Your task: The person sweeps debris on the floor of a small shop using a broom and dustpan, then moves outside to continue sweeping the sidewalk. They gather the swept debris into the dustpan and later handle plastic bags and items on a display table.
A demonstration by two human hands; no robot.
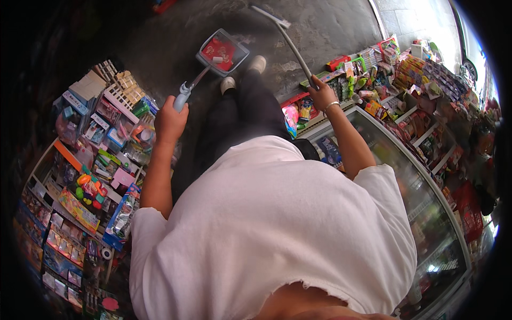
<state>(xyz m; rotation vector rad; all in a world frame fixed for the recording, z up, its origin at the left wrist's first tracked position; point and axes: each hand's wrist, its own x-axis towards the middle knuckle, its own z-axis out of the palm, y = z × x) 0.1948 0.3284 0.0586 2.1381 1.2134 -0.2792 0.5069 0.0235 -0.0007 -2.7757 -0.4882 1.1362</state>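
My left hand (171,120) grips the pale blue-grey handle (183,97) of a long-handled dustpan. Its pan (203,45) rests on the floor just ahead of my shoes, with a red piece of litter (225,49) and a small white scrap (217,59) inside. In my right hand (322,96) is the grey stick of a broom (294,49). The broom's head (269,16) is farther out on the floor, to the right of the pan and apart from it. Pale bristles show at one end of the head.
Shelves crowded with packaged goods and stationery (116,132) stand close on my left. On my right are a glass-topped display case (416,196) and racks of snack packets (400,104). Grey concrete floor (328,28) stretches ahead to a bright doorway; a car (468,52) is outside.
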